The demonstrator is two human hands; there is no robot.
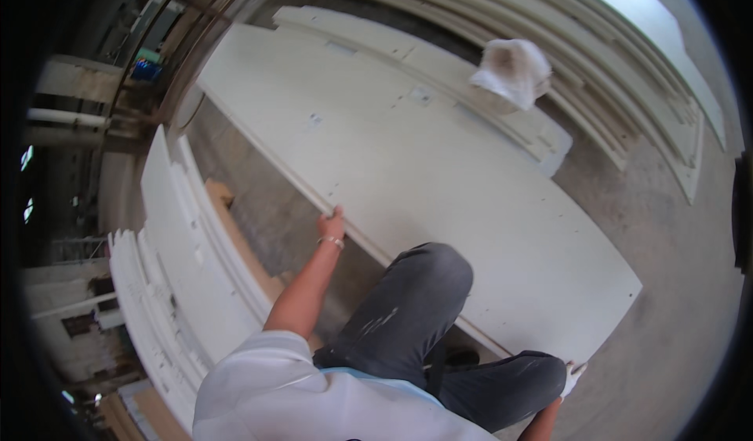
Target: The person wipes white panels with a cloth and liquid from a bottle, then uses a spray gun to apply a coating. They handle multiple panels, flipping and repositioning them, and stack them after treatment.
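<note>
A long white panel (471, 198) stretches across the middle in front of my bent knees, with small dark holes and two small pale labels on its face. My left hand (332, 223), bare and with a band at the wrist, is closed round the panel's near long edge. Beyond my right knee, my right hand (573, 378) in what looks like a white glove grips the panel's near right end. The knee hides part of that hand. A crumpled white cloth (514, 72) lies on narrower boards (549, 131) along the panel's far edge.
Several long pale boards (596, 49) lie stacked at the far right on the concrete floor (667, 308). More white panels (169, 229) stand in a row at my left, beside a strip of brown cardboard (235, 229). Racks and machinery line the far left.
</note>
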